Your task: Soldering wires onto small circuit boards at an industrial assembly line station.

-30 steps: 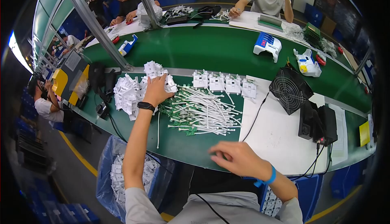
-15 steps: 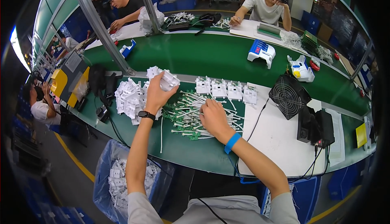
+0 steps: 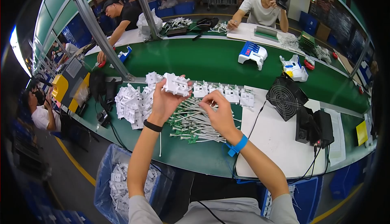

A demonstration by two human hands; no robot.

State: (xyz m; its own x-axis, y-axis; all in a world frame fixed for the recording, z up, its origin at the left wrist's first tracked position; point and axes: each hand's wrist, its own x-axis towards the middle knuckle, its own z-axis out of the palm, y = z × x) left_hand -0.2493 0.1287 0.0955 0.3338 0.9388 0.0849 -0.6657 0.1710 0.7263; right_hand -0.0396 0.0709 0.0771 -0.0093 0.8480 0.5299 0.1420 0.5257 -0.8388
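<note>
My left hand (image 3: 164, 102) is raised over the bench, closed around a white plastic housing (image 3: 176, 84) with its flat face turned up. Close by on the right, my right hand (image 3: 221, 116) has thumb and forefinger brought together in a pinch. What they hold, if anything, is too small to make out. Beneath it lies a spread of white cables with small green circuit boards (image 3: 191, 122). A heap of white housings (image 3: 129, 105) is left of my left hand. Beyond my right hand stands a row of several white housings (image 3: 231, 93), partly hidden by the fingers.
A black fan (image 3: 283, 98) and a black power unit (image 3: 315, 125) stand on a white sheet (image 3: 268, 151) at right. The green conveyor (image 3: 178, 59) carries blue-and-white device shells (image 3: 252, 55). Below the bench edge is a lined bin of white parts (image 3: 118, 183). Co-workers sit across.
My left hand has turned palm up, bringing the white housing nearer the right hand. My right hand has lifted off the cables with fingers pinched. The shells on the conveyor have shifted left.
</note>
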